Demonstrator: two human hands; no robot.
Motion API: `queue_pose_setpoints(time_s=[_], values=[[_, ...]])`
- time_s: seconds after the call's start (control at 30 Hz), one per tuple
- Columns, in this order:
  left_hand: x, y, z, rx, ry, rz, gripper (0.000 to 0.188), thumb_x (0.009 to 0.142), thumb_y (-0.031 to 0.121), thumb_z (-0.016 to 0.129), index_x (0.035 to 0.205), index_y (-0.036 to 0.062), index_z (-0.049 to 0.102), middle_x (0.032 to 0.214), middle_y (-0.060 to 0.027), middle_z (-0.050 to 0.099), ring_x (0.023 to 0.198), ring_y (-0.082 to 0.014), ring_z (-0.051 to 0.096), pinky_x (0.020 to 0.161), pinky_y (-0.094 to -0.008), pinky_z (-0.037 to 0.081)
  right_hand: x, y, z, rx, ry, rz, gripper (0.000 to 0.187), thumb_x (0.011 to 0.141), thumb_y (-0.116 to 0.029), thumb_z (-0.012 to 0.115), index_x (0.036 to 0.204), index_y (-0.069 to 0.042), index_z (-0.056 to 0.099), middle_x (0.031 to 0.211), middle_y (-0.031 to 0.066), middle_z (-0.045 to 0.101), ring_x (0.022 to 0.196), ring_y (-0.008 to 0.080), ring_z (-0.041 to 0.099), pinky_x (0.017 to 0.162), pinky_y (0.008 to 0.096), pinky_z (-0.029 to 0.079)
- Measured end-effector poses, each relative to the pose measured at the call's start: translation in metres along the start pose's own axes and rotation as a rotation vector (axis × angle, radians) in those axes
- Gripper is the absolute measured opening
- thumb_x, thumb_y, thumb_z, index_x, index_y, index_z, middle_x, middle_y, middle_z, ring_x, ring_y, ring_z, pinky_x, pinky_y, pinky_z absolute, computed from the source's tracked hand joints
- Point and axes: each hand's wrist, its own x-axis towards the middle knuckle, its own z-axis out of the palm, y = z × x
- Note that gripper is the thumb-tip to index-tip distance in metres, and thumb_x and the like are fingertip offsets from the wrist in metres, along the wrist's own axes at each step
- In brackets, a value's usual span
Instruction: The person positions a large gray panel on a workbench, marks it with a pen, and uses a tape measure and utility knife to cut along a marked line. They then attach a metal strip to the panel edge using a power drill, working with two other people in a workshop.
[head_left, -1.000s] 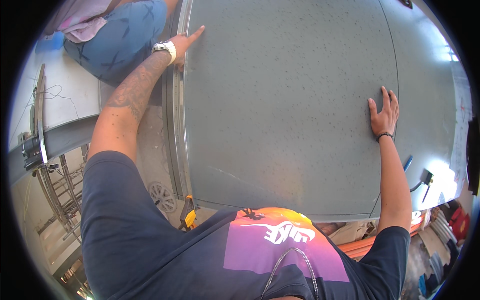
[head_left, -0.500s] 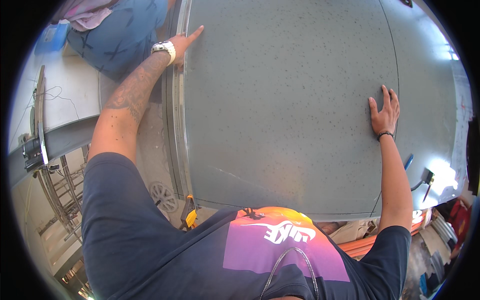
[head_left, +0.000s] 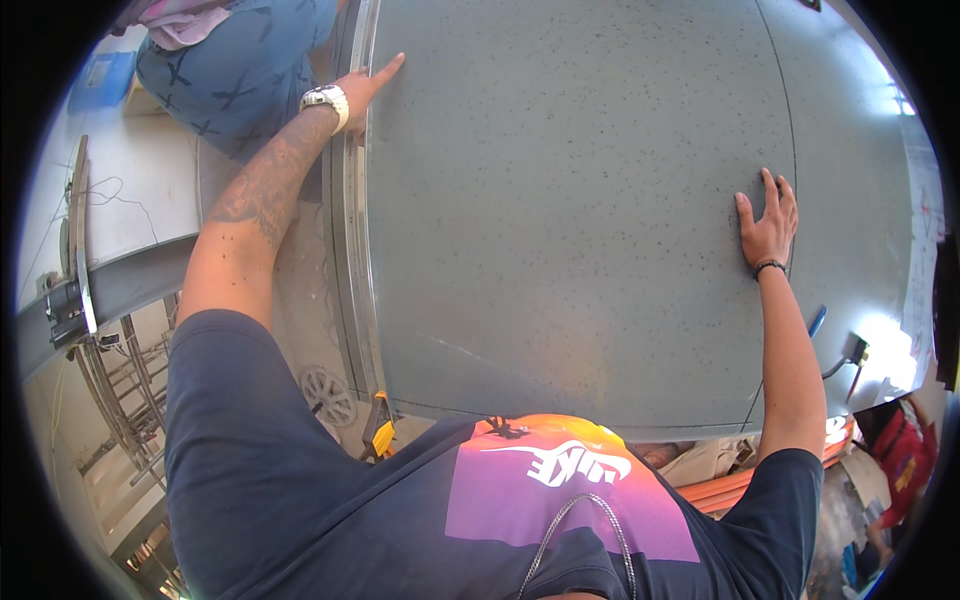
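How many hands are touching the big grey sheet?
2. The left hand rests at the far left edge of the grey sheet; the right hand lies flat near its right side. None others show.

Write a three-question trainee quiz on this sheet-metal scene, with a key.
1. True or false: the right hand lies flat, fingers spread, on the grey metal sheet.
2. Where is the left hand? A) at the sheet's left edge, forefinger pointing onto it; B) gripping the yellow tool; C) in a pocket.
3. What is worn on the left wrist?

Key:
1. True.
2. A.
3. A white wristwatch.
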Motion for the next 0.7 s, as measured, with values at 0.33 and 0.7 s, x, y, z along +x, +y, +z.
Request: queue_pose_setpoints(time_s=[0.33,0.7], values=[[0.0038,-0.0054,0.0074,0.033,0.018,0.008,0.147,0.068,0.001,0.09,0.157,0.039,-0.021,0.147,-0.0338,0.044,0.125,-0.0405,0.059,0.105,-0.0457,0.054,-0.0002,0.0015,0.0017,-0.031,0.011,-0.005,0.068,0.096,-0.057,0.057,0.154,-0.026,0.042,0.159,0.0134,0.035,0.149,0.0322,0.029,0.123,0.0465,0.024],[0.0006,0.0001,-0.0015,0.0,-0.048,-0.025,0.148,0.066,0.001,0.091,0.158,0.04,-0.02,0.152,-0.0359,0.036,0.133,-0.041,0.053,0.11,-0.0451,0.051,-0.0003,0.0016,0.0013,-0.002,-0.005,0.002,0.068,0.095,-0.057,0.057,0.154,-0.026,0.041,0.159,0.013,0.035,0.149,0.032,0.029,0.122,0.0467,0.024]])
